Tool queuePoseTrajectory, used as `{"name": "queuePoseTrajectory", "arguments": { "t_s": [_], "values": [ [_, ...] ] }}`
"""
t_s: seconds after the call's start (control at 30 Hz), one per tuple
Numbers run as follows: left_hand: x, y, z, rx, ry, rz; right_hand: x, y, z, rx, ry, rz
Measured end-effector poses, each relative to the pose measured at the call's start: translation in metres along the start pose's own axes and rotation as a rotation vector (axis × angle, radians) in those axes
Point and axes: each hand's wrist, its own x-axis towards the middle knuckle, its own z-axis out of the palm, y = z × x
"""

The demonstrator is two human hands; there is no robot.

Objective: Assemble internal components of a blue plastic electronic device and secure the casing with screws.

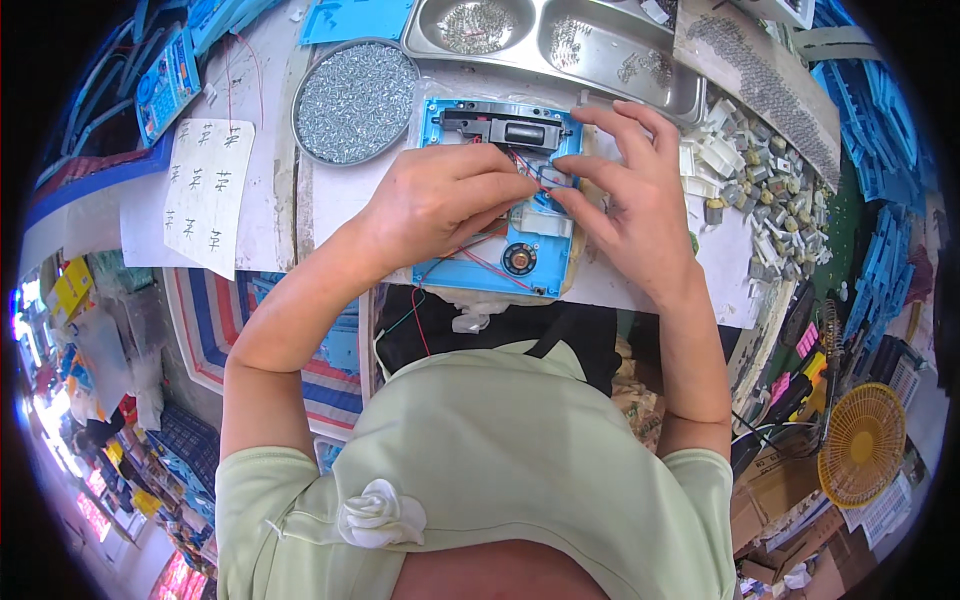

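- Left hand: fingers bunched, thumb and index tips nearly together over the middle of the shell, beside the wires; whether they pinch a wire, I cannot tell.
- Right hand: thumb and index tips a narrow gap apart at the shell's right half, other fingers spread and raised by its far right corner; any grip is too small to make out.
- Blue shell: lies open side up between the hands, close to the table's front edge, with a black module along its far end and a round speaker at its near end.
- Left forearm slants inward from a sharply bent elbow; the right one rises more steeply.
- Far side: a steel tray stands just beyond the shell, limiting reach that way.
- Left: a round dish of screws sits near the shell, paper farther out.
- Right: a strip of white table shows between the wrist and a heap of small parts.
- Near side: the shirt is close to the front edge, leaving little room.
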Motion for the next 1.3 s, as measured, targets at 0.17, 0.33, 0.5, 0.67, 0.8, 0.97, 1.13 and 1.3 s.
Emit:
{"name": "queuePoseTrajectory", "arguments": {
  "t_s": [0.17,0.33,0.5,0.67,0.8,0.97,1.13,1.3],
  "values": [
    [0.002,0.003,0.007,-0.021,0.039,-0.075,0.008,-0.013,-0.005,-0.126,-0.079,0.002],
    [0.012,0.012,0.016,0.129,0.071,-0.082,-0.012,-0.003,-0.016,-0.005,0.036,0.095],
    [0.017,0.019,0.020,0.219,0.148,-0.042,-0.130,0.012,-0.071,0.265,0.505,0.625],
    [0.019,0.018,0.019,0.195,0.159,-0.069,-0.242,0.031,-0.133,0.663,1.088,1.092],
    [0.019,0.018,0.018,0.222,0.117,-0.076,-0.299,0.071,-0.180,0.660,1.301,1.009],
    [0.020,0.020,0.019,0.268,0.119,-0.085,-0.258,0.070,-0.182,0.254,1.360,0.997],
    [0.021,0.018,0.022,0.260,0.110,-0.119,-0.261,0.028,-0.176,0.191,1.544,0.862],
    [0.020,0.015,0.022,0.229,0.095,-0.130,-0.275,-0.008,-0.170,0.345,1.366,0.741]
  ]
}}
